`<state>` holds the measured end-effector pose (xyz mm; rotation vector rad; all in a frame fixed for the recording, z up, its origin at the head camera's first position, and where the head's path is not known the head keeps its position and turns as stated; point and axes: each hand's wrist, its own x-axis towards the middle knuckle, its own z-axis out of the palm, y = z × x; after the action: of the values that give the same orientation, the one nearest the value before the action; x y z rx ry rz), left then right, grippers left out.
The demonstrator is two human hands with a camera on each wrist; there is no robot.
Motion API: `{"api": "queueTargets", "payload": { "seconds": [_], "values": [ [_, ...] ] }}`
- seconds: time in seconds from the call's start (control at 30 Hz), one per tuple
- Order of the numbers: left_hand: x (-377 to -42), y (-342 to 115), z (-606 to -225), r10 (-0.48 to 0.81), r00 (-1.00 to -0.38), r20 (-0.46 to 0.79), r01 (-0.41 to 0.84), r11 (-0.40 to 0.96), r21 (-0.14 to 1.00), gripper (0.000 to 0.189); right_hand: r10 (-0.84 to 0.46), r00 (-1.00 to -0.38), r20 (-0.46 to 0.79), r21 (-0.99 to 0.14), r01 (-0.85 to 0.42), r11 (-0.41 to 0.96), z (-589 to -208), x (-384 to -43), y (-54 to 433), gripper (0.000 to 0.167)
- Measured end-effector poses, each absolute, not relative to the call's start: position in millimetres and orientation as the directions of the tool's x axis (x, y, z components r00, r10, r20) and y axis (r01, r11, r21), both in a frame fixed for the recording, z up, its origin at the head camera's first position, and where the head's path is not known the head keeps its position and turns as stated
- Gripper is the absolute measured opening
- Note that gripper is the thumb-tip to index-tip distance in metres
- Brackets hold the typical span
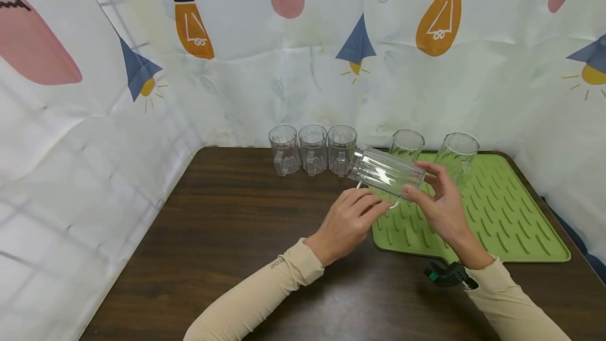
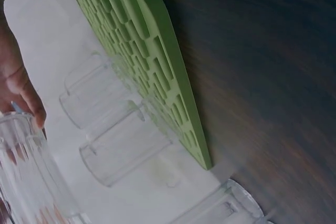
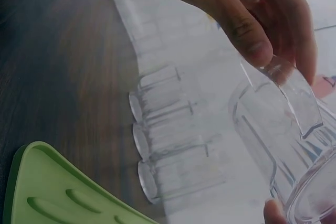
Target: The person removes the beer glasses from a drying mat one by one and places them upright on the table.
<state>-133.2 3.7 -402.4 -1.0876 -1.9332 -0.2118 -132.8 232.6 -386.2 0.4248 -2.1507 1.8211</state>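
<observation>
Both hands hold a clear glass mug (image 1: 388,172) tilted on its side in the air, over the left edge of the green ridged mat (image 1: 521,220). My left hand (image 1: 350,220) is at the handle on the mug's lower side; in the right wrist view its thumb (image 3: 257,51) and a finger pinch the handle. My right hand (image 1: 440,199) grips the mug's right end between thumb and fingers. Part of the mug (image 2: 31,166) shows at the left of the left wrist view, with the right hand (image 2: 21,87) at its end.
Behind the held mug, two glass mugs (image 1: 407,143) (image 1: 459,154) stand on the mat. Three more mugs (image 1: 284,149) (image 1: 312,149) (image 1: 342,149) form a row on the dark wooden table (image 1: 227,257). A patterned white curtain (image 1: 303,83) hangs along the back edge.
</observation>
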Motion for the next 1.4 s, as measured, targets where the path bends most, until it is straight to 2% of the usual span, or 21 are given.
{"api": "queueTargets", "payload": {
  "seconds": [0.13, 0.27, 0.37, 0.57, 0.8, 0.9, 1.1, 1.4],
  "values": [
    [-135, 0, -402, 0.579, -0.216, 0.786, 0.765, 0.600, -0.232, 0.037, -0.014, -0.908, 0.418, -0.901, -0.417, 0.121, -386, -134, 234, 0.051],
    [-139, -5, -400, 0.513, -0.220, 0.829, 0.768, 0.616, -0.177, 0.031, -0.002, -0.902, 0.431, -0.897, -0.429, 0.103, -386, -136, 236, 0.052],
    [-141, -8, -400, 0.446, -0.241, 0.862, 0.778, 0.620, -0.103, 0.029, 0.001, -0.902, 0.431, -0.898, -0.429, 0.097, -386, -137, 237, 0.052],
    [-146, -18, -399, 0.321, -0.310, 0.895, 0.790, 0.610, 0.055, 0.038, 0.012, -0.904, 0.427, -0.901, -0.424, 0.095, -385, -136, 236, 0.053],
    [-149, -28, -400, 0.244, -0.420, 0.874, 0.788, 0.576, 0.218, 0.039, 0.025, -0.905, 0.424, -0.903, -0.420, 0.087, -383, -137, 235, 0.054],
    [-147, -28, -403, 0.218, -0.500, 0.839, 0.773, 0.548, 0.318, 0.039, 0.028, -0.904, 0.427, -0.902, -0.424, 0.083, -382, -137, 234, 0.054],
    [-141, -24, -415, 0.169, -0.683, 0.711, 0.701, 0.428, 0.571, 0.043, 0.030, -0.900, 0.435, -0.899, -0.433, 0.064, -382, -137, 232, 0.054],
    [-138, -21, -423, 0.206, -0.846, 0.492, 0.530, 0.222, 0.818, 0.047, 0.029, -0.893, 0.449, -0.893, -0.448, 0.028, -384, -138, 229, 0.056]
  ]
}}
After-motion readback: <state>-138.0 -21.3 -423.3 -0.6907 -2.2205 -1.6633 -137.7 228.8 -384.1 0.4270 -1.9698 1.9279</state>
